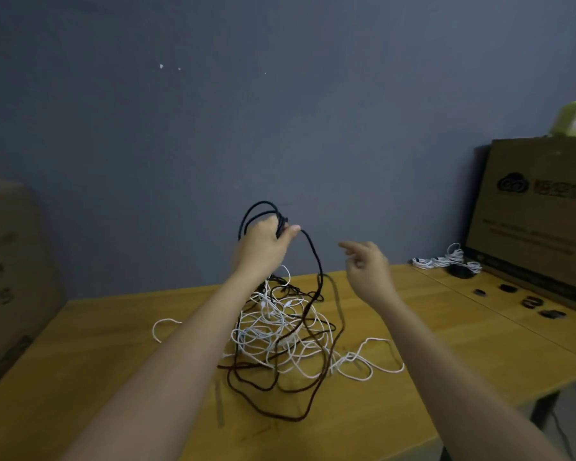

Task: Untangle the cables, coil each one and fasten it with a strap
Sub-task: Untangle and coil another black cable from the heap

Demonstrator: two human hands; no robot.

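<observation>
Head view: the left hand [263,242] is raised and grips a few loops of the black cable [316,261], whose free length hangs down just to its right into the tangle [280,331] on the tabletop [80,377] below. The right hand [366,266], empty with fingers loosely curled, hovers beside that strand, nearer to it, with open air between the two hands.
</observation>
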